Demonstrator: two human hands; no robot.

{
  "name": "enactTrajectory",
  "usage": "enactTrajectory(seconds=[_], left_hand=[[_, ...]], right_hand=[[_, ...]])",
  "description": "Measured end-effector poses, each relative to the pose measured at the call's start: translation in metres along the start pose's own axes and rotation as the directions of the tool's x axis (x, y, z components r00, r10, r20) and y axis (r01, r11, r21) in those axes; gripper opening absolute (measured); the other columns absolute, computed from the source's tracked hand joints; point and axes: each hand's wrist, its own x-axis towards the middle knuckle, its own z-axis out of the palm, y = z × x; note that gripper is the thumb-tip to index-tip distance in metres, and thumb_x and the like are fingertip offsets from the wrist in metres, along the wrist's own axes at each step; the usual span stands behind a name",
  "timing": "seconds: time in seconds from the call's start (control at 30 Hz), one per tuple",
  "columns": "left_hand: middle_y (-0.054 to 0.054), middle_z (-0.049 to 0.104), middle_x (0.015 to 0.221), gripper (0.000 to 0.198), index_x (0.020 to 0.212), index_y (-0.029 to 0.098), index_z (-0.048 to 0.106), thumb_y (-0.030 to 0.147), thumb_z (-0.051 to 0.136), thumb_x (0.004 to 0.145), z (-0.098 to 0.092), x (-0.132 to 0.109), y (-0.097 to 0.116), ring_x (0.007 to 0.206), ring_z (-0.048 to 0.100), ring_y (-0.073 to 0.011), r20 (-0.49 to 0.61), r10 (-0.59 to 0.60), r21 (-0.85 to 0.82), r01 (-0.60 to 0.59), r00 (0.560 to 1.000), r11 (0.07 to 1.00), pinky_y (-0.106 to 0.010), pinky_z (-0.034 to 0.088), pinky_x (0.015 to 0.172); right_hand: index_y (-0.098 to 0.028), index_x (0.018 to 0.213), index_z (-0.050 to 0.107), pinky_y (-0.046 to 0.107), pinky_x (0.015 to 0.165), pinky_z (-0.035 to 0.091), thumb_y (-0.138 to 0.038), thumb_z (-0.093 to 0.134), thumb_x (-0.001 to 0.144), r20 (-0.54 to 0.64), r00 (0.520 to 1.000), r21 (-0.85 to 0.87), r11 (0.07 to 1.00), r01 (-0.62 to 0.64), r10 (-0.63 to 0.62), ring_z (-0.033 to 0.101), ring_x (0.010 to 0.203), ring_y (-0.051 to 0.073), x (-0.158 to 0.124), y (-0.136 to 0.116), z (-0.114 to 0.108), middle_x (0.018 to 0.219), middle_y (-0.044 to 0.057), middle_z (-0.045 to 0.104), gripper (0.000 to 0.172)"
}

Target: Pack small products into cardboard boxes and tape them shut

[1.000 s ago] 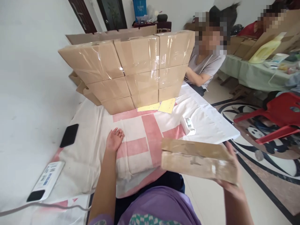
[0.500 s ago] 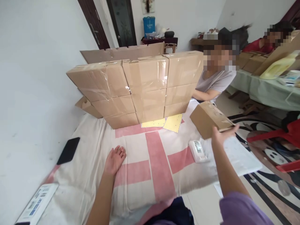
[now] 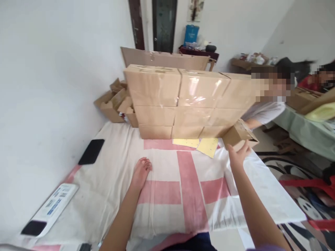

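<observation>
My right hand (image 3: 239, 155) grips the near end of a small cardboard box (image 3: 235, 135), thumb on its left and fingers on its right. The box is at the right end of a wall of taped cardboard boxes (image 3: 154, 89) stacked three high; whether they touch I cannot tell. My left hand (image 3: 142, 170) lies on the pink and white tablecloth (image 3: 162, 219), empty, its fingers loosely curled and not pressed together. Yellow sheets of paper (image 3: 208, 146) lie before the wall. My right forearm mostly hides a white object on the cloth.
A black phone (image 3: 91, 152) and a white packet (image 3: 59, 198) with a dark flat item (image 3: 34, 228) on it lie at the left. Opened cartons (image 3: 112, 106) stand behind, by the wall. A co-worker (image 3: 264, 111) sits beyond the right end of the stack. A red chair (image 3: 311, 182) is at the right.
My right hand has moved the small box forward to the stack's right end. My left hand still rests on the cloth, its fingers a bit more curled. The view has turned left.
</observation>
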Motion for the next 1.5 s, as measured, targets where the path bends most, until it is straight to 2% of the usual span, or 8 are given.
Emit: enactTrajectory(seconds=[0.13, 0.4, 0.63, 0.83, 1.03, 1.17, 1.37, 1.5], left_hand=[[-0.004, 0.060, 0.113, 0.044, 0.112, 0.026, 0.054, 0.032, 0.080, 0.077, -0.020, 0.052, 0.041, 0.105, 0.064, -0.0173, -0.215, 0.271, 0.159, -0.241, 0.938, 0.958, -0.028, 0.053, 0.084], [-0.027, 0.016, 0.166, 0.097, 0.154, 0.018, 0.009, 0.032, 0.079, 0.088, -0.077, 0.217, 0.151, 0.157, 0.021, -0.0286, -0.384, 0.503, 0.476, -0.301, 0.774, 0.826, -0.045, 0.020, 0.128], [-0.028, 0.003, 0.173, 0.094, 0.160, 0.016, 0.002, 0.044, 0.065, 0.097, -0.099, 0.308, 0.160, 0.165, 0.006, -0.0292, -0.280, 0.580, 0.480, -0.411, 0.765, 0.775, -0.046, 0.016, 0.132], [-0.022, 0.024, 0.172, 0.091, 0.164, 0.019, 0.014, 0.045, 0.067, 0.095, -0.125, 0.351, 0.143, 0.161, 0.025, -0.0243, -0.164, 0.636, 0.518, -0.483, 0.754, 0.706, -0.041, 0.022, 0.131], [-0.017, 0.055, 0.139, 0.046, 0.133, 0.018, 0.053, 0.048, 0.058, 0.099, -0.141, 0.357, 0.141, 0.136, 0.052, -0.0239, -0.245, 0.681, 0.567, -0.468, 0.690, 0.678, -0.039, 0.037, 0.121], [-0.011, 0.059, 0.119, 0.032, 0.115, 0.020, 0.048, 0.050, 0.042, 0.104, -0.131, 0.340, 0.148, 0.115, 0.058, -0.0210, -0.395, 0.733, 0.519, -0.525, 0.553, 0.675, -0.038, 0.046, 0.110], [-0.005, 0.054, 0.105, 0.023, 0.102, 0.022, 0.040, 0.045, 0.036, 0.102, -0.113, 0.281, 0.198, 0.110, 0.058, -0.0204, -0.576, 0.755, 0.447, -0.653, 0.314, 0.612, -0.037, 0.047, 0.108], [-0.005, 0.059, 0.112, 0.024, 0.113, 0.019, 0.044, 0.035, 0.028, 0.105, -0.116, 0.208, 0.229, 0.111, 0.061, -0.0186, -0.490, 0.807, 0.464, -0.685, 0.330, 0.562, -0.036, 0.051, 0.105]], right_hand=[[-0.018, 0.152, 0.046, 0.060, 0.121, 0.038, -0.053, 0.062, 0.085, 0.303, 0.901, 0.243, 0.940, 0.241, -0.309, 0.047, 0.146, 0.035, -0.106, -0.074, 0.054, 0.153, 0.021, 0.050, 0.077], [-0.027, 0.147, 0.054, 0.048, 0.125, 0.039, -0.040, 0.053, 0.095, 0.725, 0.325, 0.618, 0.782, 0.080, -0.607, 0.049, 0.150, 0.024, -0.268, -0.275, 0.218, 0.159, 0.009, 0.054, 0.054], [-0.011, 0.156, 0.029, 0.047, 0.132, 0.023, -0.020, 0.048, 0.089, 0.776, 0.421, 0.538, 0.841, -0.051, -0.471, 0.028, 0.161, 0.023, -0.287, -0.374, 0.381, 0.172, 0.020, 0.029, 0.070], [-0.012, 0.166, 0.006, 0.049, 0.134, 0.019, -0.030, 0.051, 0.089, 0.679, 0.517, 0.606, 0.796, 0.007, -0.521, 0.021, 0.163, 0.025, -0.268, -0.389, 0.450, 0.175, 0.017, 0.021, 0.091], [-0.011, 0.168, 0.013, 0.051, 0.133, 0.023, -0.025, 0.044, 0.091, 0.773, 0.425, 0.440, 0.880, 0.177, -0.472, 0.018, 0.164, 0.026, -0.269, -0.396, 0.459, 0.175, 0.013, 0.023, 0.084], [-0.013, 0.166, 0.031, 0.047, 0.134, 0.021, -0.018, 0.047, 0.086, 0.765, 0.404, 0.509, 0.855, 0.098, -0.501, 0.025, 0.162, 0.026, -0.280, -0.395, 0.431, 0.172, 0.008, 0.033, 0.081], [-0.020, 0.164, 0.039, 0.048, 0.133, 0.022, -0.016, 0.051, 0.084, 0.598, 0.256, 0.725, 0.649, 0.232, -0.760, 0.027, 0.161, 0.026, -0.294, -0.399, 0.339, 0.170, 0.003, 0.038, 0.081], [-0.022, 0.167, 0.032, 0.047, 0.130, 0.030, -0.025, 0.055, 0.087, 0.462, 0.069, 0.830, 0.458, 0.317, -0.884, 0.031, 0.157, 0.026, -0.304, -0.393, 0.251, 0.156, 0.005, 0.058, 0.083]])
